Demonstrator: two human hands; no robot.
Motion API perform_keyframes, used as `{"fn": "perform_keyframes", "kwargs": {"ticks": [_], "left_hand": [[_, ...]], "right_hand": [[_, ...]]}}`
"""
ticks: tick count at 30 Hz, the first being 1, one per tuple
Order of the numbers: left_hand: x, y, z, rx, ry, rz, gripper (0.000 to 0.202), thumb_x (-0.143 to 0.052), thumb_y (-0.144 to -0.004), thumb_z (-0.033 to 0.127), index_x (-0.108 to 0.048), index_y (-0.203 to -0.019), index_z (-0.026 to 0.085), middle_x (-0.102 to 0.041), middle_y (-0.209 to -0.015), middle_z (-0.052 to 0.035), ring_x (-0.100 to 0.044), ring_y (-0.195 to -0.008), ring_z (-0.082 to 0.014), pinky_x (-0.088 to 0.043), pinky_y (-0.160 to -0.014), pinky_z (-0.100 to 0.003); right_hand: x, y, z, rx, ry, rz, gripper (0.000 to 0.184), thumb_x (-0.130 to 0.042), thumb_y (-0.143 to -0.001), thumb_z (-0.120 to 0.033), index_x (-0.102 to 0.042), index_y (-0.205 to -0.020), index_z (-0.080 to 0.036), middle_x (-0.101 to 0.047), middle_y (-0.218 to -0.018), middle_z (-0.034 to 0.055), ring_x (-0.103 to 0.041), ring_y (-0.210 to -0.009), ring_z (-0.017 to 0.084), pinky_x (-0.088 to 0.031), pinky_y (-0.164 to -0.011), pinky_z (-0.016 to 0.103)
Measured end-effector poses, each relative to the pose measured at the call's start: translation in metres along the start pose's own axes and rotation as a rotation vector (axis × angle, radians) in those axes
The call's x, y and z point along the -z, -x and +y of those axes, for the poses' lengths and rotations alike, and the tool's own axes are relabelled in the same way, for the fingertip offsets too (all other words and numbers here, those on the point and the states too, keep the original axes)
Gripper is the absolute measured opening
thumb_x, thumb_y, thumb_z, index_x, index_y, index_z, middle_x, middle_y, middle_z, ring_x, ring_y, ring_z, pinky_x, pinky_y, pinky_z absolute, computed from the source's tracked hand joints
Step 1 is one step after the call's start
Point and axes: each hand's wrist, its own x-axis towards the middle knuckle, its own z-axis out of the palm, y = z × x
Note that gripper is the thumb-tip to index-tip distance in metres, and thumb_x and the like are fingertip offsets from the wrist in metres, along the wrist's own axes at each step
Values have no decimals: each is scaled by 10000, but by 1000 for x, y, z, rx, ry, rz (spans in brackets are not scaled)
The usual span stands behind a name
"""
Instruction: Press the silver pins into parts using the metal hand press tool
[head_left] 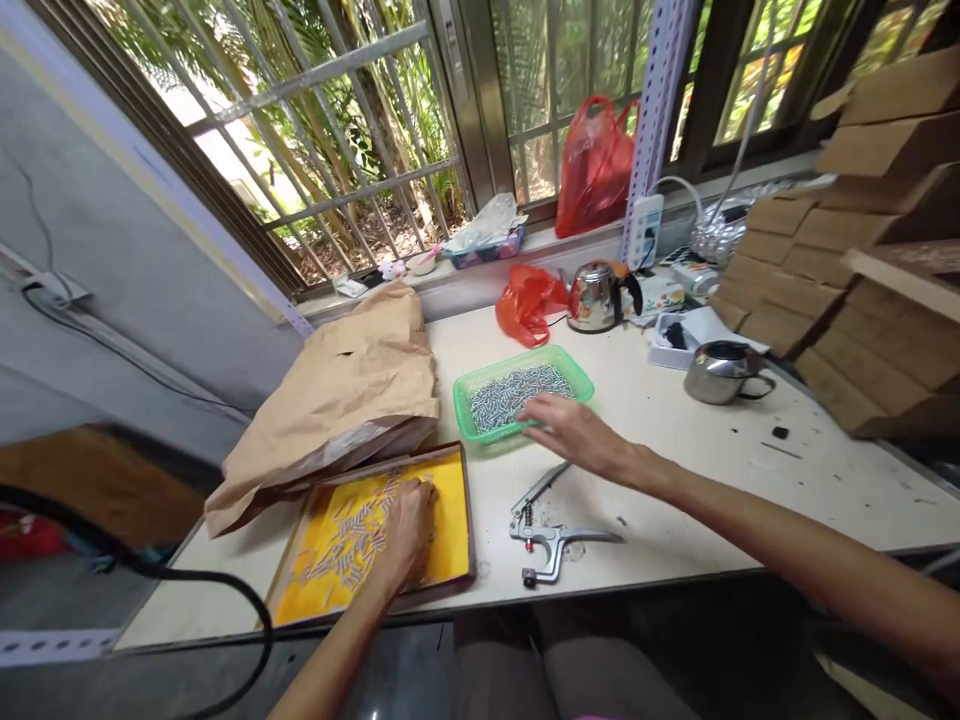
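My left hand (409, 532) is down in a shallow tray (470, 520) lined with yellow, its fingers curled together among small metal pins (352, 535). What those fingers hold, if anything, is hidden. Stretched over the front right edge of a green plastic basket (466, 425), my right hand (574, 432) has its fingers extended and apart, with nothing seen in it. Many small silvery pins (510, 392) fill the basket. Between my hands, nearer the table's front edge, lies a metal hand press pliers (555, 540) with its handles spread.
Brown paper (352, 370) lies behind the tray. A kettle (594, 298), a red plastic bag (525, 305) and a steel pot (724, 372) stand farther back. Cardboard boxes (832, 290) are stacked at right. A black cable (187, 575) loops at left.
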Motion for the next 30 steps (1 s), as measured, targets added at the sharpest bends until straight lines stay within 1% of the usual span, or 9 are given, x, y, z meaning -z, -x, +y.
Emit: {"fn": "perform_keyframes", "kwargs": {"ticks": [5,9,11,14,16,18,21,25,30], "left_hand": [[-2,-3,-5,-34,-40,-23,269,-377,-835,161,-620,-720,156,-604,-750,-84,-538,-711,-195,-325,-634,-283],[7,2,2,-18,-41,-3,254,-389,-784,118,-598,-644,156,-596,-711,-78,-538,-693,-187,-333,-627,-282],[17,6,12,29,62,-8,231,-427,-777,137,-606,-632,156,-615,-704,-71,-560,-702,-182,-364,-647,-276],[33,16,40,179,378,-17,165,-551,-765,263,-673,-765,153,-673,-781,-61,-596,-705,-171,-417,-637,-257],[39,27,65,243,638,-116,249,-612,-736,349,-693,-858,147,-678,-753,-43,-573,-603,-140,-420,-555,-239],[38,40,91,277,843,-256,325,-652,-705,391,-698,-897,134,-636,-630,-9,-506,-485,-104,-381,-472,-218],[25,55,119,306,947,-410,356,-692,-673,427,-698,-857,123,-538,-484,37,-399,-383,-67,-289,-400,-199],[9,61,128,327,951,-503,359,-703,-659,470,-664,-750,124,-474,-411,56,-339,-360,-53,-217,-390,-197],[7,58,125,353,908,-580,345,-695,-660,470,-609,-612,139,-430,-376,60,-300,-355,-48,-184,-400,-210]], "right_hand": [[-14,82,-2,-66,-31,-299,208,-516,-942,-309,-656,-1023,-178,-644,-963,73,-605,-891,183,-477,-792,312],[-20,117,-2,-89,58,-437,212,-513,-941,-307,-662,-1017,-176,-632,-961,84,-591,-895,192,-446,-793,316],[-23,122,-2,-110,106,-461,213,-475,-956,-264,-665,-960,-168,-623,-943,87,-581,-881,188,-426,-784,308],[-26,125,-2,-138,132,-485,215,-452,-966,-232,-648,-920,-156,-615,-922,83,-570,-837,176,-402,-753,288],[-27,125,-2,-158,138,-496,182,-464,-959,-211,-634,-924,-155,-612,-926,78,-566,-822,168,-391,-733,276],[-27,125,-3,-180,149,-510,166,-468,-957,-201,-627,-935,-156,-612,-931,75,-566,-825,164,-385,-724,267],[-27,127,-4,-198,174,-518,168,-462,-963,-205,-622,-944,-157,-612,-940,70,-567,-831,162,-375,-718,262],[-28,129,-5,-206,200,-502,155,-472,-961,-209,-617,-929,-164,-605,-927,61,-558,-804,156,-355,-684,261],[-29,130,-5,-220,202,-496,176,-457,-970,-218,-615,-912,-165,-593,-901,55,-540,-759,143,-330,-645,261]]}}
